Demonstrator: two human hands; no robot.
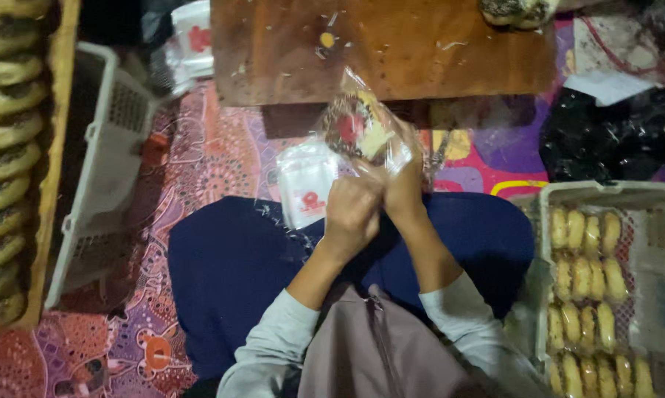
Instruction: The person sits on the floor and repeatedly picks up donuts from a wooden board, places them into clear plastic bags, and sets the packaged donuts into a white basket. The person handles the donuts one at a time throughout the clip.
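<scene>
Both my hands meet above my lap and pinch the neck of a clear plastic bag [362, 129] with a round dark-topped pastry inside. My left hand [351, 210] grips the bag's lower end, fingers closed. Right beside it, touching, my right hand [405, 188] holds the same twisted end. The bag sticks up and away from me, in front of the edge of a low wooden table [421, 51]. A small stack of empty plastic bags with a red print [305, 184] lies on my knee just left of my hands.
A white plastic crate [613, 195] at the right holds rows of wrapped pastries [587, 295]. An empty white crate [100, 177] stands at the left, beside a wooden tray [52, 169] with a row of dark-topped pastries [4, 147]. More pastries [517, 11] sit on the table's far corner. Black bag [605, 136] at right.
</scene>
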